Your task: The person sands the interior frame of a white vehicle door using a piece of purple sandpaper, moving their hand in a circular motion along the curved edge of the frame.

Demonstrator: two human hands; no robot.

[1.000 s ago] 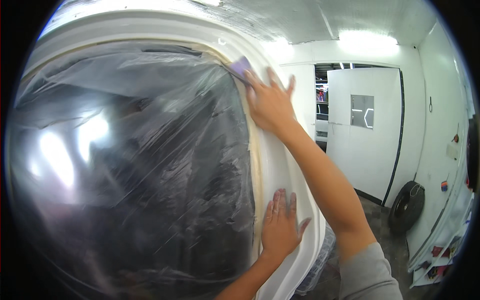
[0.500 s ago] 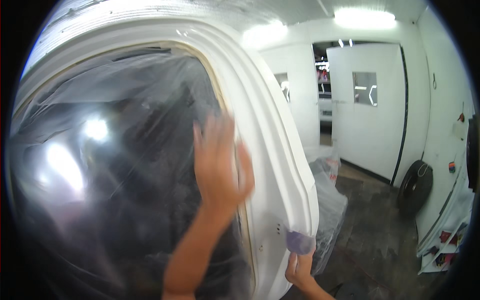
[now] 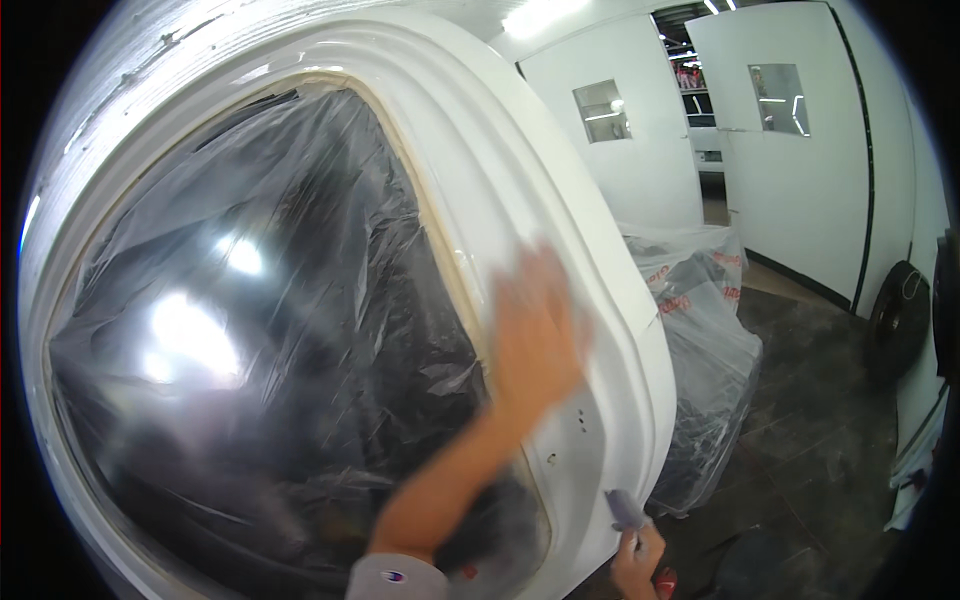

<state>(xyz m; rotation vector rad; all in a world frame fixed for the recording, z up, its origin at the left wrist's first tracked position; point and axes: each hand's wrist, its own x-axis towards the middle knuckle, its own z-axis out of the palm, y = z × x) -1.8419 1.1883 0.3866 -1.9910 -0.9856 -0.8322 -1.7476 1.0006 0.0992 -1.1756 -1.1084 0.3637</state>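
Note:
A white vehicle body panel (image 3: 480,200) curves around a window opening covered with clear plastic film (image 3: 300,400). Tan masking tape (image 3: 440,245) runs along the film's edge. My left hand (image 3: 540,330) lies flat over the panel beside the tape, fingers stretched out and smeared by motion, with nothing seen in it. At the panel's lower right edge, my right hand (image 3: 638,555) pinches a small purple-grey sheet (image 3: 625,508) that looks like sandpaper. The sheet stands folded up from the fingers, close to the panel. Several small dark holes (image 3: 582,421) show between the hands.
Plastic sheeting with red print (image 3: 700,350) drapes over something right of the panel. Beyond it are white doors (image 3: 800,190) with small windows, standing partly apart. A tire (image 3: 897,320) leans by the right wall above the dark floor (image 3: 790,430).
My left hand has moved right, from the taped film edge onto the white panel. My right hand has shifted lower, and the purple-grey sheet has come off the panel's edge. The view has swung.

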